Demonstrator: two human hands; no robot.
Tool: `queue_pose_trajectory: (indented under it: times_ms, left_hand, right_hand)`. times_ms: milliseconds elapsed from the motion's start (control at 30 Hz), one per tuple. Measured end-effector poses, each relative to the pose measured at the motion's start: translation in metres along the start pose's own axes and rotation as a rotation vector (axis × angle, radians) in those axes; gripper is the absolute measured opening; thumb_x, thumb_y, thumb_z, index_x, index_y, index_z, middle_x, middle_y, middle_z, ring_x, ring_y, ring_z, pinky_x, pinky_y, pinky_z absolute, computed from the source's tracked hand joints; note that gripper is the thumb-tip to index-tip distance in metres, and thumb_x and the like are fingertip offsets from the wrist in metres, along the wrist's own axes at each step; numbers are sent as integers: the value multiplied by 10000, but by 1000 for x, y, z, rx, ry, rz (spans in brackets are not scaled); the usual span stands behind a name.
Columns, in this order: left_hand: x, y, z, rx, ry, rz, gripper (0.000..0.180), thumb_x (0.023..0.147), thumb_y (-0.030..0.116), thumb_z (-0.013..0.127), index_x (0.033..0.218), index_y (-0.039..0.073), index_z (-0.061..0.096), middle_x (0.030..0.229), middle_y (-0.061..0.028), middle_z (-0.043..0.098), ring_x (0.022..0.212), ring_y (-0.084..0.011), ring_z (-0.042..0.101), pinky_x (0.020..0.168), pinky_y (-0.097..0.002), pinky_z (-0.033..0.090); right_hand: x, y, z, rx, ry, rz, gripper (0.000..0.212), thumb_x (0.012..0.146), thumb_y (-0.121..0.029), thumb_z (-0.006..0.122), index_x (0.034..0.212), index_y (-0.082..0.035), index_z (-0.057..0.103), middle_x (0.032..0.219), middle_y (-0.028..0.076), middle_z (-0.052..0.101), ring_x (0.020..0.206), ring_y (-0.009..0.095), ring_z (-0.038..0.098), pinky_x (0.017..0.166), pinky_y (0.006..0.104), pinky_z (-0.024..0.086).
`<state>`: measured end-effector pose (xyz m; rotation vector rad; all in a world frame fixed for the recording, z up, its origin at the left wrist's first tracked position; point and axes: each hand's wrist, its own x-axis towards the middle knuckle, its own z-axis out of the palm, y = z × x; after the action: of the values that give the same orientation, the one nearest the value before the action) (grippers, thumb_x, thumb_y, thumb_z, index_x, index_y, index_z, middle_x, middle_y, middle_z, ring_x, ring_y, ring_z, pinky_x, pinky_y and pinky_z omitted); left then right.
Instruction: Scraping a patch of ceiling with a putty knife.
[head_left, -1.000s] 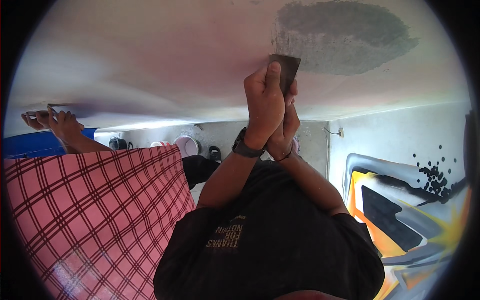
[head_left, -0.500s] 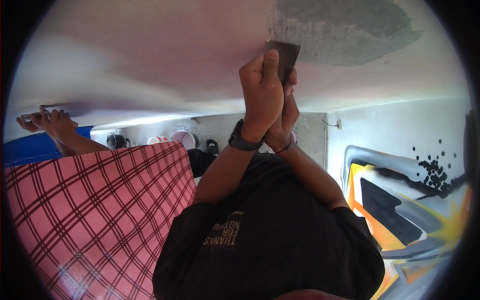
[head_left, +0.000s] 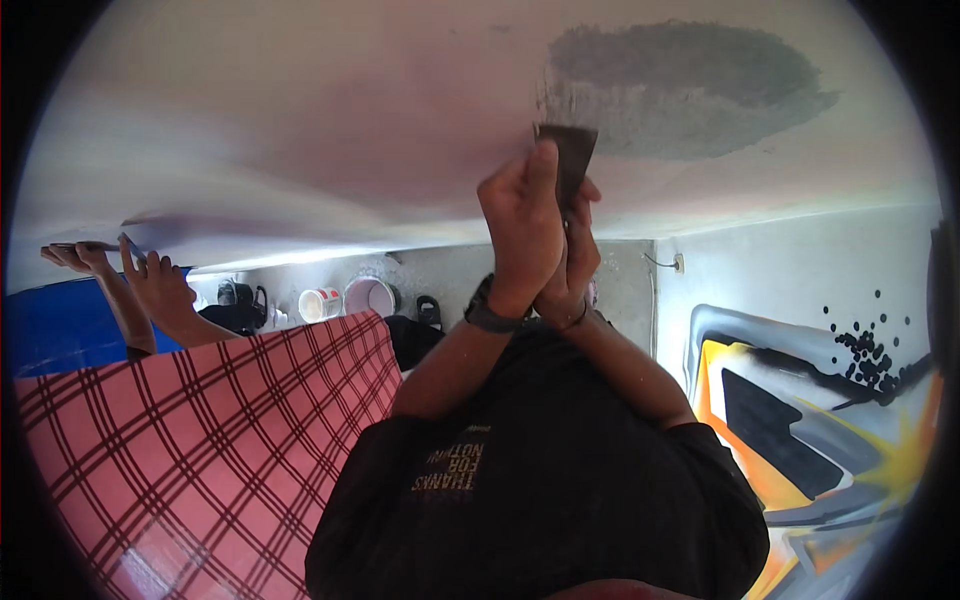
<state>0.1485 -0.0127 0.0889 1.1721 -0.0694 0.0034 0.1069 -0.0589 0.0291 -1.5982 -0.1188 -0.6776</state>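
Broad pale surface (head_left: 330, 110); grey patch (head_left: 690, 85) on it, streaky at lower left. Left hand (head_left: 525, 225) curled tight, thumb forward; right hand (head_left: 581, 252) tucked beside it, grip mostly hidden, can't tell. Dark flat blade (head_left: 574, 155) in left's hold, just below patch. Looks like smoothing; next stroke calls for even pressure.

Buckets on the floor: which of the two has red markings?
The white bucket, the left one in the picture; red patches show on its side. The pale pinkish bucket to its right, nearer the left hand in the picture, shows none.
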Motion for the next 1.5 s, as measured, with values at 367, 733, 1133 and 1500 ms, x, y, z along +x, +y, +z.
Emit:
queue_pose_trajectory:
  times_ms: [367,733,1133,1500]
  left_hand:
    - [16,18,-24,-4,-4,48,447,1051,267,477,717,-12,577,599,-87,632,463,-106,557,425,-239,420]
    - [20,14,-47,-66,-28,23,492,1046,304,491,667,-1,568,563,-60,598,449,-91,519,418,-235,388]
    - [20,19,-38,-21,-48,51,496,1053,287,473,651,8,557,552,-51,588,449,-81,505,425,-235,376]
    - [12,13,-33,-53,-36,-3,503,1051,293,476,648,2,548,555,-51,585,446,-79,500,425,-236,373]
  right_hand:
    - [-5,16,22,-30,-33,58,383,960,-204,475,1222,65,551,1100,148,650,1028,223,610,894,331,471]
    - [-13,15,43,40,-37,72,457,991,-225,454,1338,71,481,1170,157,646,1072,208,628,897,317,486]
    - [-9,9,39,35,31,45,292,995,-73,391,1187,99,527,966,176,653,916,183,632,777,304,498]
    - [-10,2,39,60,111,31,265,990,-50,380,1161,95,521,941,174,638,887,178,617,753,294,489]
